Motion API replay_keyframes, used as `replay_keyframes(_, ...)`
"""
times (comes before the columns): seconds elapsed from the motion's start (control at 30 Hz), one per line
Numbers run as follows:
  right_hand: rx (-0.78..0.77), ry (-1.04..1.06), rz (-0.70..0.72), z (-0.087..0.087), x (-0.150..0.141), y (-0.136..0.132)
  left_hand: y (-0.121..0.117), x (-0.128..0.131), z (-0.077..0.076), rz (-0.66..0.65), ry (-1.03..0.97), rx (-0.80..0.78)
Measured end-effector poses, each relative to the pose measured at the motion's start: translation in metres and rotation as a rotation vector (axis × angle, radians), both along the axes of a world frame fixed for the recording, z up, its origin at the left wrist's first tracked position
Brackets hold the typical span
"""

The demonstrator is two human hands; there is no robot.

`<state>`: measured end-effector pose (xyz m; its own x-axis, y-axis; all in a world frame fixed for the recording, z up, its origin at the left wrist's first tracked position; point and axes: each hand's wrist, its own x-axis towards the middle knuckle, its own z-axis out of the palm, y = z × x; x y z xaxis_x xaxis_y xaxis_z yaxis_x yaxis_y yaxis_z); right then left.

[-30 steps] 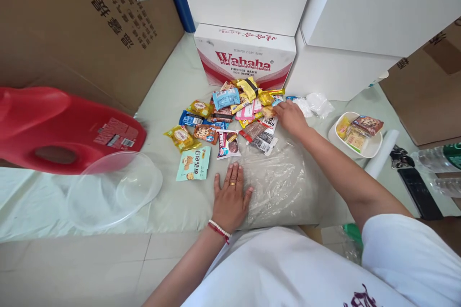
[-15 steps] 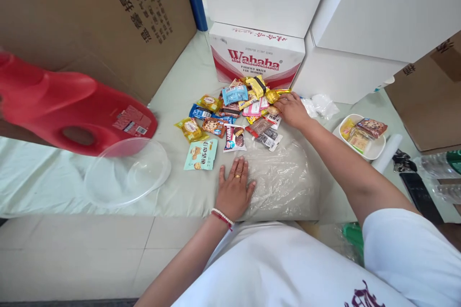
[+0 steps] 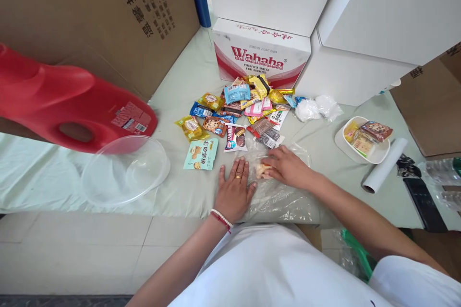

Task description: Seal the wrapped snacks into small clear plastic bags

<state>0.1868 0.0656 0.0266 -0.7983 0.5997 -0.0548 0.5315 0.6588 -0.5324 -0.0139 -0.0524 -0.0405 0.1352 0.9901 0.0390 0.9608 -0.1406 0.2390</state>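
My left hand [image 3: 233,187] lies flat with its fingers stretched out, at the left edge of a clear plastic bag [image 3: 283,206] spread on the table. Over that bag, my right hand [image 3: 288,168] has its fingers curled on a small tan, bread-like snack [image 3: 264,171]; its far side is hidden by the fingers. Ahead of both hands lies a pile of wrapped snacks: a pale green packet [image 3: 200,154], a white and maroon chocolate pie packet [image 3: 236,137], a light blue packet [image 3: 237,92] and a red-brown packet [image 3: 260,127].
A clear round plastic bowl [image 3: 95,187] and a red jug [image 3: 90,110] stand on the left. Behind the pile is a Wahaha carton [image 3: 261,57]. To the right are a white dish [image 3: 376,155] with snacks, a white roll [image 3: 385,165] and crumpled clear plastic [image 3: 309,110].
My right hand has drawn back from the pile's right side toward me, bringing the bread-like snack onto the plastic bag. My left hand stays in place. The view has shifted slightly.
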Motion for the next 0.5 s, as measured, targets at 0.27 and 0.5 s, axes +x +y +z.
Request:
replay_keyframes(0.27, 0.075, 0.044, -0.047, -0.016, 0.014, 0.009, -0.002, -0.018, -0.001, 0.016, -0.034, 0.049)
replay_keyframes(0.5, 0.407, -0.159, -0.781, -0.011, 0.003, 0.150, -0.012, -0.035, -0.003, 0.011, -0.016, 0.099)
